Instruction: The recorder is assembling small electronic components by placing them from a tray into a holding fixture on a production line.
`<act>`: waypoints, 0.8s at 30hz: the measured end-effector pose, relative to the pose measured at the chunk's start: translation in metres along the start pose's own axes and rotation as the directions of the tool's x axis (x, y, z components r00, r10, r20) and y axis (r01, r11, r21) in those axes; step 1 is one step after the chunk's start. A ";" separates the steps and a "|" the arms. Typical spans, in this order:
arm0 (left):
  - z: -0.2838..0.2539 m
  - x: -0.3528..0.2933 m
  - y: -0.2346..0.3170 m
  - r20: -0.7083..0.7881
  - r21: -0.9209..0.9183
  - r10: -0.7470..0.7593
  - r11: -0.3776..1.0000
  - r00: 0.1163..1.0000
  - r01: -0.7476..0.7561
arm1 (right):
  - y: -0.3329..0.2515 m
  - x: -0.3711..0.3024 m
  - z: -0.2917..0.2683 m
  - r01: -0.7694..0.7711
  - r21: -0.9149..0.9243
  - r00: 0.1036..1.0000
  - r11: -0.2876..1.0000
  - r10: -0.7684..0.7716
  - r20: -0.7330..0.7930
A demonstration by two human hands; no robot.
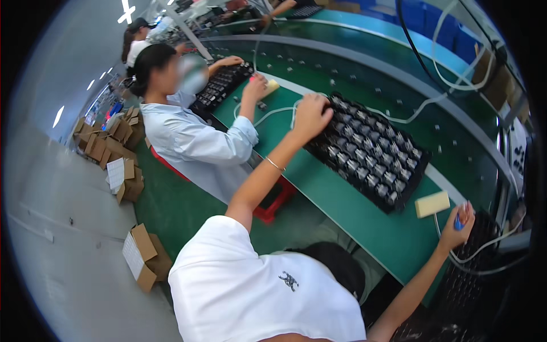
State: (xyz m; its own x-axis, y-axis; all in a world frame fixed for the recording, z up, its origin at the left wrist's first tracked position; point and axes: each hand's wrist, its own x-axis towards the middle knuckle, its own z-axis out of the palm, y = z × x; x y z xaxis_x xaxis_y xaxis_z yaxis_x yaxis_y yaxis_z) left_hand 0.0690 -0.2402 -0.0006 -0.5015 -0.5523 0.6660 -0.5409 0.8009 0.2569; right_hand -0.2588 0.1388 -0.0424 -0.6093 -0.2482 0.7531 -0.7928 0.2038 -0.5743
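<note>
We rest our left hand (pixel 311 117) on the upper-left end of a black gridded tray (pixel 373 151), fingers bent over its edge; whether they grip it or only touch it, we cannot tell. The tray lies slantwise on the green counter (pixel 342 202), its many cells filled with shiny metallic pieces. Our right hand (pixel 459 224) is well apart from the left, beyond the tray's lower-right end, and is closed around a small blue object (pixel 458 221) — its full shape is hidden by the fingers. A cream block (pixel 432 204) sits between that hand and the tray, near both, with a pale cable (pixel 484 246) running close by. To our left, a co-worker (pixel 199 137) in a light blue shirt sits at another black tray (pixel 219 85). Open cardboard boxes (pixel 149 256) stand on the floor behind us.
</note>
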 end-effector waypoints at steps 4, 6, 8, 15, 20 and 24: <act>-0.009 -0.002 -0.022 0.005 0.071 0.023 0.997 1.000 -0.023 | -0.015 0.004 0.004 0.009 0.030 1.000 0.999 -0.009 0.003; -0.006 0.006 -0.032 0.036 0.074 0.014 0.997 0.999 -0.017 | -0.012 0.005 0.009 0.073 -0.007 0.997 0.997 -0.073 -0.002; 0.001 0.010 -0.033 0.096 0.081 -0.011 0.997 0.995 0.004 | -0.021 0.005 0.008 0.055 0.002 0.998 0.998 -0.055 0.016; 0.024 0.030 -0.029 0.059 0.167 0.003 0.986 0.998 -0.013 | -0.026 -0.002 0.008 -0.037 0.082 0.999 0.996 0.035 0.021; 0.025 0.038 -0.032 0.138 0.344 0.147 0.920 0.979 -0.187 | -0.010 -0.006 0.011 -0.076 0.099 0.996 0.992 0.071 0.055; 0.024 0.039 -0.025 0.245 0.377 0.256 0.863 0.935 -0.336 | 0.000 -0.010 0.012 -0.087 0.134 0.995 0.987 0.080 0.056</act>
State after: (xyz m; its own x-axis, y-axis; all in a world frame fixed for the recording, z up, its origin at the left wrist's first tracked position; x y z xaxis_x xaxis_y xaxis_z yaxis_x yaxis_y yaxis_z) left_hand 0.0465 -0.2875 0.0018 -0.7732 -0.3677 0.5167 -0.5531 0.7896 -0.2658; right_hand -0.2530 0.1305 -0.0541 -0.6704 -0.2835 0.6857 -0.7312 0.0958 -0.6754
